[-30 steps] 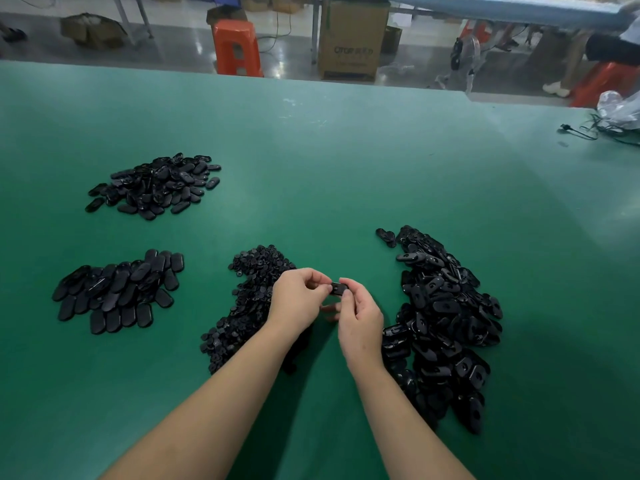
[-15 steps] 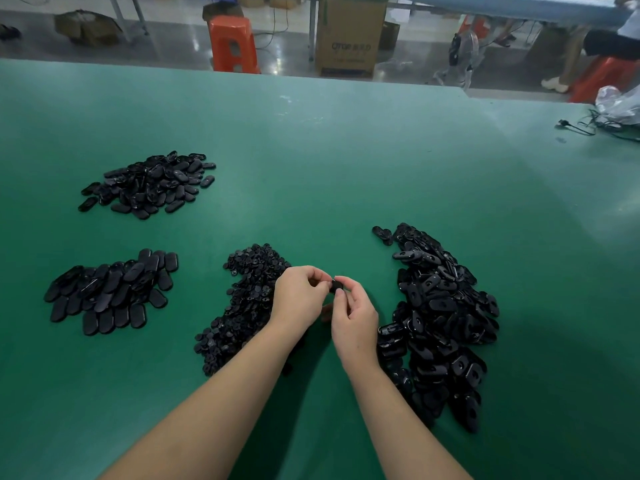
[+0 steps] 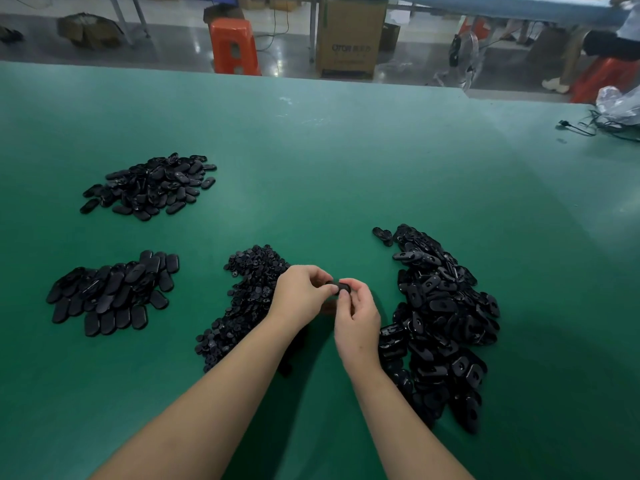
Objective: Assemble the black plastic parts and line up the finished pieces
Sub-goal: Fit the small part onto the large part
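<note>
Head view: left hand [image 3: 300, 295] and right hand [image 3: 356, 315] both pinch one black part [image 3: 341, 286] above tabletop [image 3: 329, 174] near edge. Risk: misaligned press, part slips into small-piece pile [image 3: 247, 303].

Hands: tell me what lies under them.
Under the left hand and right hand, which pinch one black part, lie bare green table and the small-parts pile's edge. What lies directly beneath the palms is covered.
</note>
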`<act>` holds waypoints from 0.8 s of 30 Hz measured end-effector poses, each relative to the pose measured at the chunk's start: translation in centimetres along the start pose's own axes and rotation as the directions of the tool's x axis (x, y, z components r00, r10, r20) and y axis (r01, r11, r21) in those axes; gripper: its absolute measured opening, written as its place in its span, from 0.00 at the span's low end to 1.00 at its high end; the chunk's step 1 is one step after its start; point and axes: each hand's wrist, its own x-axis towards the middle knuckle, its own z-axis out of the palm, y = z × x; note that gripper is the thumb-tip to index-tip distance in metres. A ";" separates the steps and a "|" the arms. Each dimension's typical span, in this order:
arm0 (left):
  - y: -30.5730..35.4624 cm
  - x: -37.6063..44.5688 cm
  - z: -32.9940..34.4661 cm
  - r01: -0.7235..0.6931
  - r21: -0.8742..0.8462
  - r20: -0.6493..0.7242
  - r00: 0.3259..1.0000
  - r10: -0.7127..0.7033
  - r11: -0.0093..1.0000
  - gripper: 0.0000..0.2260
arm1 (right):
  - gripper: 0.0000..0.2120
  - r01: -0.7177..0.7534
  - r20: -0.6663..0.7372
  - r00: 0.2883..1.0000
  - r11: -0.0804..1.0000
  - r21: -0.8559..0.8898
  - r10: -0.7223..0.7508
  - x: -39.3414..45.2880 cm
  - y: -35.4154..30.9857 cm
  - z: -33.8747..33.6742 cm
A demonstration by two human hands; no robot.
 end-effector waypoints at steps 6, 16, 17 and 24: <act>-0.9 -0.3 0.0 0.031 -0.107 0.003 1.000 -0.031 0.994 0.04 | 0.06 0.027 0.038 0.999 0.997 -0.076 -0.024 0.0 -0.1 0.0; -0.5 -0.8 -0.2 0.039 -0.189 0.070 0.997 -0.026 0.981 0.03 | 0.08 0.035 0.024 0.999 0.996 -0.078 -0.033 -0.1 -0.4 0.0; -0.5 -0.9 -0.2 0.040 -0.194 0.083 0.996 -0.024 0.980 0.02 | 0.08 0.033 0.026 0.999 0.996 -0.082 -0.031 -0.1 -0.4 0.0; -0.4 -1.2 -0.3 0.034 -0.213 0.119 0.993 -0.008 0.977 0.03 | 0.07 0.032 0.040 0.999 0.994 -0.106 -0.027 -0.1 -0.3 -0.1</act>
